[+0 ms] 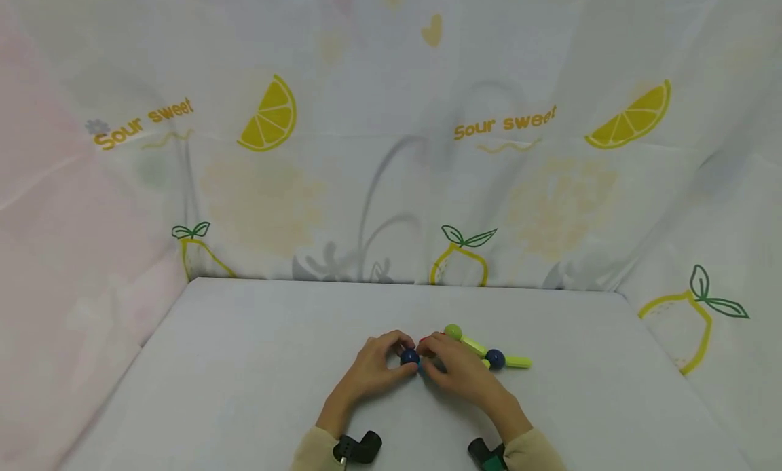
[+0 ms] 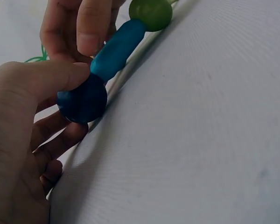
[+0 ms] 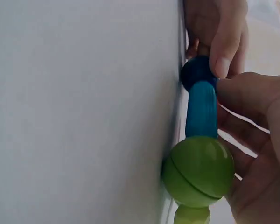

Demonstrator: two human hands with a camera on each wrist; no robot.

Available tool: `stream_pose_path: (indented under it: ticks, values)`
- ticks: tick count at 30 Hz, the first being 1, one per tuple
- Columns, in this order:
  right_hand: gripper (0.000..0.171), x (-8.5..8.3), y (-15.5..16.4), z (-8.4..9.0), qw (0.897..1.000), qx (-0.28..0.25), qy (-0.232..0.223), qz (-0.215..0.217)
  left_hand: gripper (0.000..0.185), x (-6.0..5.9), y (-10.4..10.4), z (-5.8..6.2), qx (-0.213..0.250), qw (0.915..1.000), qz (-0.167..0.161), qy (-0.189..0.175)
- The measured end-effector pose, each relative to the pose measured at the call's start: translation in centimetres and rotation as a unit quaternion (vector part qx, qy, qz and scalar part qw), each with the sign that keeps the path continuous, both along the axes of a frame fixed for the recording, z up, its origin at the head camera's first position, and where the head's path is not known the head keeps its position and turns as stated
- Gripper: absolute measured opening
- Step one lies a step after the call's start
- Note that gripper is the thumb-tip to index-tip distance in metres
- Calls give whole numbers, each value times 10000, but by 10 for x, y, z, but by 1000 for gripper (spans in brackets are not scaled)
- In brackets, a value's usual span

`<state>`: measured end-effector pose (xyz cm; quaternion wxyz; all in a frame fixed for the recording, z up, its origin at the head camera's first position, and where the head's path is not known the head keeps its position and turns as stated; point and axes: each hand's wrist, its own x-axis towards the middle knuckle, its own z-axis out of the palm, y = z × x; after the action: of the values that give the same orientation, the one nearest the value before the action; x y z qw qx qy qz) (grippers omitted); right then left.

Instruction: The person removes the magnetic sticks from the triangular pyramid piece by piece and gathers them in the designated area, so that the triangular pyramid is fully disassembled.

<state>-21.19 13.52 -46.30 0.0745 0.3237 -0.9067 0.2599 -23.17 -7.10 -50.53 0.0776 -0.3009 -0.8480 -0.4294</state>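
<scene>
Worktop edges: the grey worktop (image 1: 244,389) ends at a back edge under the lemon-print curtain (image 1: 391,152), which hangs along the back and both sides.
Open room: bare surface lies left of the hands, and more to the right beyond the toy chain.
Left hand (image 1: 373,369): rests low on the worktop, thumb and fingers curled round the dark blue ball (image 1: 409,356), pinching it.
Right hand (image 1: 455,369): just beside the left, fingertips meeting it, fingers closed on the teal rod (image 2: 117,49) that joins the dark blue ball.
Rod's far end: sits in a green ball (image 3: 198,171), as the wrist views show.
Chain: a yellow-green rod (image 1: 473,345) runs to a second blue ball (image 1: 495,358) and another yellow-green rod (image 1: 518,362), lying flat to the right of the hands.
Forearms: both come in from the near edge, angled inward.
</scene>
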Motion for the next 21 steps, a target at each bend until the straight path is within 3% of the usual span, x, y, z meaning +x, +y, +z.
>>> stream_pose_path:
  ticks: [7, 14, 21]
  values:
    - [21, 11, -6, -3, 9982, -169, -517, -246, 32, 2, -1, 0, -94, 9997, -143, 181]
    - [19, 14, -10, -8, 9978, -218, -524, -352, 32, 4, -4, 0, -167, 9991, -281, 261]
    - [17, 11, -6, -7, 9982, -171, -534, -215, 24, 1, -2, 2, -107, 9994, -327, -93]
